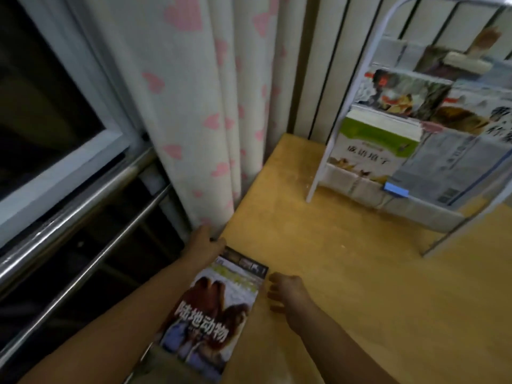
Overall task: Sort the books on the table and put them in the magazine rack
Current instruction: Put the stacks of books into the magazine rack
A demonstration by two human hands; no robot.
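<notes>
A book [210, 314] with brown animals and white Chinese letters on its cover lies tilted over the near left edge of the wooden table [346, 273]. My left hand [203, 245] grips the book's far left corner. My right hand [285, 292] hovers just right of the book with its fingers curled and apart, holding nothing. The white metal magazine rack [327, 151] stands at the table's far right. It holds a green-topped book [371, 145], a grey printed booklet [448, 170] and picture books [404, 92] on a higher tier.
A white curtain with pink hearts [194, 106] hangs against the table's left edge. Left of it are a white window frame [69, 167] and metal rails [83, 217]. A ribbed white wall [332, 51] stands behind the rack.
</notes>
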